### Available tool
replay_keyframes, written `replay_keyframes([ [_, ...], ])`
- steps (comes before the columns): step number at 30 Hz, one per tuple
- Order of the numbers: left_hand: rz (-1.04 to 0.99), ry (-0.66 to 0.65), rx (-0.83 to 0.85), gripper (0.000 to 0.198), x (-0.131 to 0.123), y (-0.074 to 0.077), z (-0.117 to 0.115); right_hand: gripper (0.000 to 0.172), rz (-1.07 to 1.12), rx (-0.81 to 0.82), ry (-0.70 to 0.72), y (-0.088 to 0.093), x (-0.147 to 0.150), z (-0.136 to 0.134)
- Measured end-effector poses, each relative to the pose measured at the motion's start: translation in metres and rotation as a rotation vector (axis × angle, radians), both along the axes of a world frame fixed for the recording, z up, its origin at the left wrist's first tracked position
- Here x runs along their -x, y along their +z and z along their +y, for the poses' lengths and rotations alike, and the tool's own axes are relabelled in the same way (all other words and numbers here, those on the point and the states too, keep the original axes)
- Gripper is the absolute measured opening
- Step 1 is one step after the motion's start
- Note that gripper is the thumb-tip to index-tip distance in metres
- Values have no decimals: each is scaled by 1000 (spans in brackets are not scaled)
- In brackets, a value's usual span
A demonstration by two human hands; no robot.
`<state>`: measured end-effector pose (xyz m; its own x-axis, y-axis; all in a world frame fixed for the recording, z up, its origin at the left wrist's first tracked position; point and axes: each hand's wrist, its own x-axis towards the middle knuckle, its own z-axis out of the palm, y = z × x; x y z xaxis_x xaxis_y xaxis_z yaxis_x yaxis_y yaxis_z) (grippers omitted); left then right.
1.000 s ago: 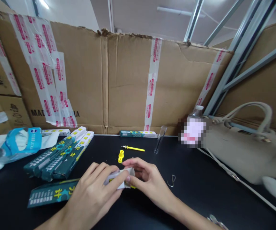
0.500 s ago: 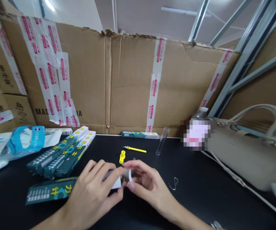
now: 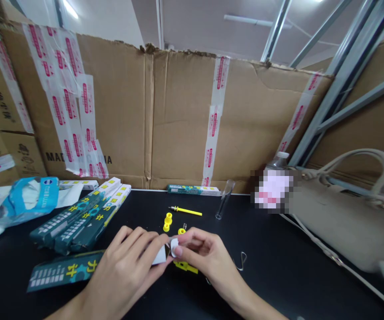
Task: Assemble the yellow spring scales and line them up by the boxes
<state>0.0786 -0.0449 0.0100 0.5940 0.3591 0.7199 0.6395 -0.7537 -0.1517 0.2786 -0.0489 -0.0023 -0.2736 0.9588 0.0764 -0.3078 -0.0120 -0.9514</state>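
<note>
Newly showing since the earlier frame are a yellow part point(image 3: 185, 267) under your right hand and a small yellow ring point(image 3: 181, 231) above it, both on the worktop point(image 3: 278, 266). Left to right along the lower frame: green packets point(image 3: 78, 222), then your left hand point(image 3: 121, 271) and right hand point(image 3: 208, 253), both clenched on a small white card point(image 3: 160, 256) between them. You appear to be working the card apart, which calls for steady fingertips rather than force.
</note>
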Motion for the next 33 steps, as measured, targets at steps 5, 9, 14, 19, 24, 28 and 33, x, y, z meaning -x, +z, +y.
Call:
replay_keyframes([
  [5,63,-5,-59,17,-3,0,4,35,-39,75,-59,3,-5,3],
  [9,89,-4,-67,16,-8,3,4,37,-90,93,-58,6,-9,5],
  [14,103,-1,-108,17,-10,3,1,31,-124,15,-93,4,-8,4],
  [19,141,38,-179,23,-12,-3,2,27,-192,-37,-133,1,-6,-1],
  [24,118,35,-149,18,-12,-6,4,29,-247,-61,-186,0,-2,-5],
  [28,88,57,-171,18,-12,-4,3,33,-198,-9,-162,4,-2,-4],
  [33,98,81,-171,22,-11,-7,2,36,-175,14,-127,6,-2,-2],
])
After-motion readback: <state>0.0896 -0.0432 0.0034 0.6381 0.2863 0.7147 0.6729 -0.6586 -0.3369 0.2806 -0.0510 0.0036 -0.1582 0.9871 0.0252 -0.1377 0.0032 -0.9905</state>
